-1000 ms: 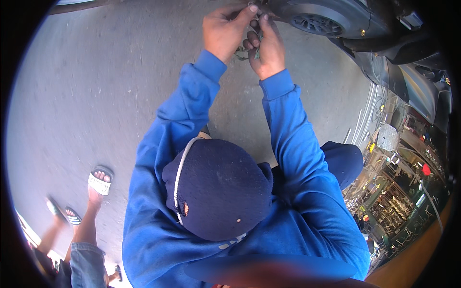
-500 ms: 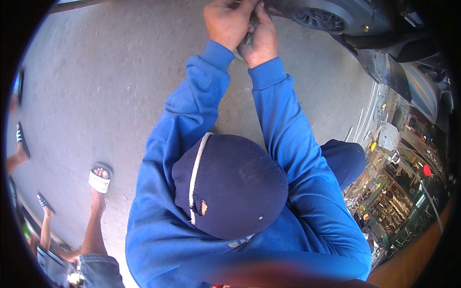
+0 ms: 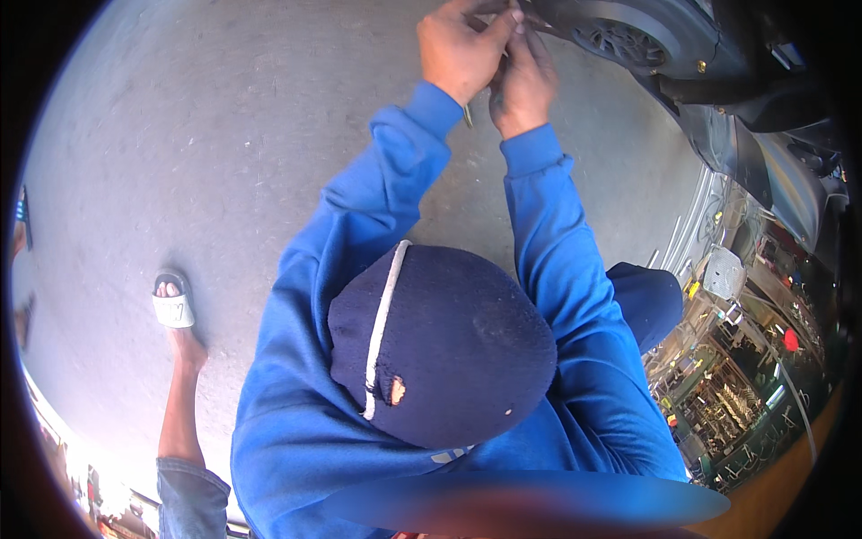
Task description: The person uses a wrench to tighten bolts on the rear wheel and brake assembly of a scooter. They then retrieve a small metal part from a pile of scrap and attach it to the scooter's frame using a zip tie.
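Note:
Both my hands are raised together at the upper edge of the view, close to a dark vehicle part [image 3: 548, 18]. My left hand [image 3: 460, 52] is closed, its thumb and fingers pinching at the fingertips of the other hand. My right hand [image 3: 524, 88] sits just to the right and a little lower, its fingers bent up and closed in the same spot. What lies between the fingers is mostly hidden and too small to name. A thin, pale strip [image 3: 468, 115] sticks out below the left hand near its wrist.
At the upper right stands a dark vehicle with a wheel [image 3: 621, 43]. Metal rods [image 3: 687, 211] and cluttered shelves of parts [image 3: 732, 395] lie along the right. My bent knee [image 3: 449, 350] is in front of me. Another person's sandalled foot [image 3: 172, 301] rests on the concrete at left.
Both hands have shifted right in the view, still together; the right hand now sits a little lower. The other person's sandalled foot appears slightly higher and further left; other feet at left have mostly left view.

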Demonstrator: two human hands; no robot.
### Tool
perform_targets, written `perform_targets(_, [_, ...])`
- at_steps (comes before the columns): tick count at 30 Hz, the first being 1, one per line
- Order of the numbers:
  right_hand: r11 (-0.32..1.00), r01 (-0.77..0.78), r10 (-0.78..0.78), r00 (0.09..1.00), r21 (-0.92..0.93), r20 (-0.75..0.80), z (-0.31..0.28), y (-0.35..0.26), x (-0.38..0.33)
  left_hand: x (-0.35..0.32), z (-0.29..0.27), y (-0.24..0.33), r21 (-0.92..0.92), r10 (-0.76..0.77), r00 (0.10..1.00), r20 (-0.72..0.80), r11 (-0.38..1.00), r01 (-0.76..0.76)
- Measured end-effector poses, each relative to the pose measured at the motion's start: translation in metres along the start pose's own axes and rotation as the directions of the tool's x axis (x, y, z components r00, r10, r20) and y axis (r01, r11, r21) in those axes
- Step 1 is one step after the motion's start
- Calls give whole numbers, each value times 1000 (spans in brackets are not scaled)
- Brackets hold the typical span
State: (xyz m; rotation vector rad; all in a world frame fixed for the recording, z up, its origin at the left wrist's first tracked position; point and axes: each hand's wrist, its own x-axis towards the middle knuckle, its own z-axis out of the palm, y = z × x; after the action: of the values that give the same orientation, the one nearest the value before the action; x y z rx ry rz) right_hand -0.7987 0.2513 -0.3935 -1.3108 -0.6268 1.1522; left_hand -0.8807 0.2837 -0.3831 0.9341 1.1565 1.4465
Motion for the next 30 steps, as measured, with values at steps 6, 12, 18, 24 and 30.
perform_targets(6, [974,74,-91,994,215,66,22,5,22,10,-1,-3,23,-13,1000,-10,1000,14])
perform_targets(12, [961,149,-142,989,232,-47,22,9,30,15,-2,-11,41,-20,999,-27,999,22])
perform_targets(18, [974,205,-211,975,95,65,10,15,26,14,8,-6,143,18,998,-64,990,-9])
perform_targets(24, [858,423,-461,884,-292,-74,8,18,23,15,7,-15,131,-30,998,-49,991,36])
perform_targets(30, [974,-208,198,974,-89,-107,-29,31,-15,19,2,-19,-83,-144,985,93,985,152])
